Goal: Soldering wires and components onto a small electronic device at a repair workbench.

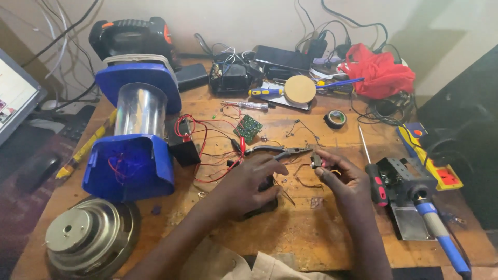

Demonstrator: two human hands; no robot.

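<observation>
I am looking down at a scuffed wooden table (311, 233) pushed against a pale wall, with cables trailing along the back edge and a monitor (13, 96) sitting off to the far left. A blue lantern with a clear middle tube (136, 132) is lying on the left of the table, and a round metal speaker (85, 236) is resting at the near left corner. A red cloth (381, 72) is bunched at the back right, and a soldering iron with a blue handle (441, 236) is leaning in its stand on the right. A small green circuit board (248, 127) is lying among red wires near the middle. My left hand (249, 181) is gripping the handles of a pair of pliers (282, 152), fingers curled around them. My right hand (340, 173) is pinching a small dark part (316, 160) between thumb and fingertips, just beside the plier tips, above the table's centre.
</observation>
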